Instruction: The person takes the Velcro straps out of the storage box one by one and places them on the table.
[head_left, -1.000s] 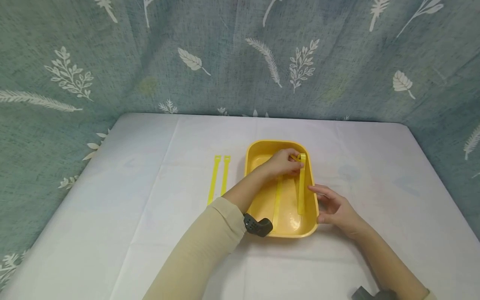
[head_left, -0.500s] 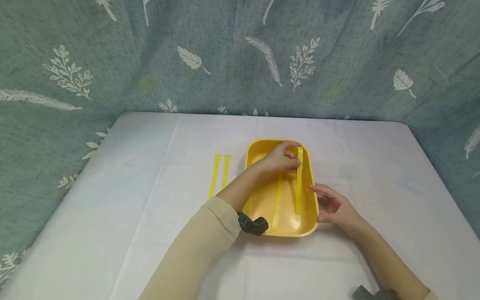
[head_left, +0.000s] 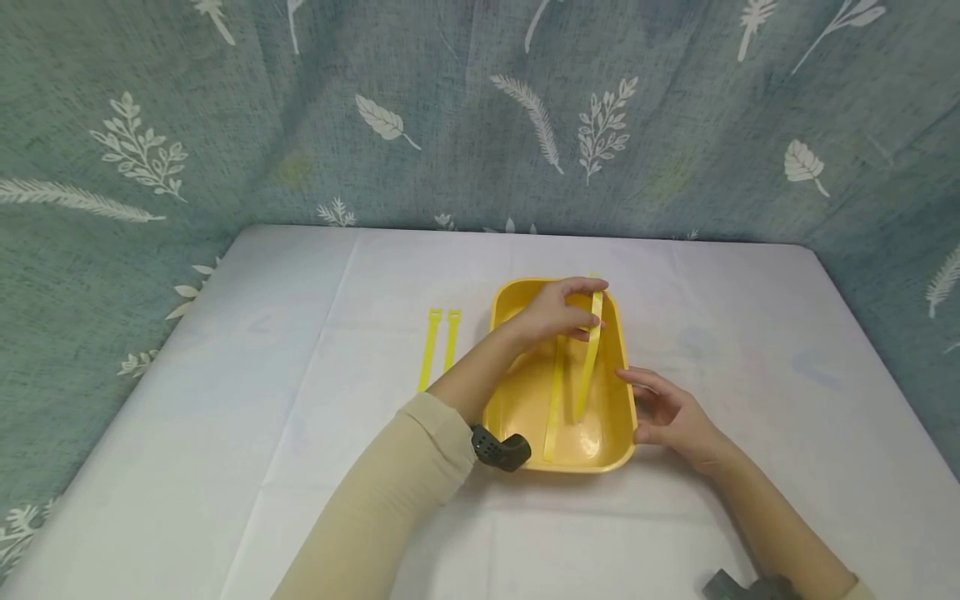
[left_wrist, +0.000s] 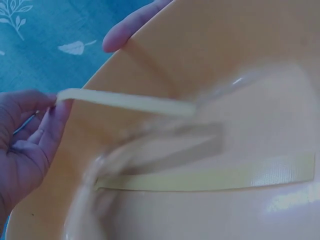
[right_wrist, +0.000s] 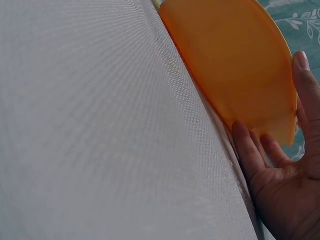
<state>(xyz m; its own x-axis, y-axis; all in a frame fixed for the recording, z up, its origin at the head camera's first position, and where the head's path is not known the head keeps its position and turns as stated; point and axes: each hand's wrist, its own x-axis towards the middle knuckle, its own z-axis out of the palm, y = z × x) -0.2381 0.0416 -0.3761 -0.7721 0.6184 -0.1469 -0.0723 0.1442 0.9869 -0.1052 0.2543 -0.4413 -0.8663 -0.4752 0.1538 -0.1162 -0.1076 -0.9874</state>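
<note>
Thumb and fingers of my left hand (head_left: pixel 558 312) pinch a yellow cable strap (head_left: pixel 588 371) over the yellow plastic basin (head_left: pixel 630 400). In the left wrist view the strap (left_wrist: pixel 135 102) stands out from the fingertips, its free end raised above the basin floor and blurred. A second yellow strap (left_wrist: pixel 225 180) lies flat on that floor. My right hand (head_left: pixel 678 425) holds the basin's right side. In the right wrist view its fingers (right_wrist: pixel 245 145) curve against the outer wall, one digit reaching up to the rim.
Left of the basin, two yellow straps with slotted heads (head_left: pixel 435 315) lie side by side on the white tablecloth (head_left: pixel 337 467); my left forearm hides their lower ends. A green leaf-patterned curtain (head_left: pixel 465 125) hangs behind the table.
The left hand has shifted slightly up and left with its strap. The strap's lower end has swung left, toward the strap on the basin floor. The right hand stays in place.
</note>
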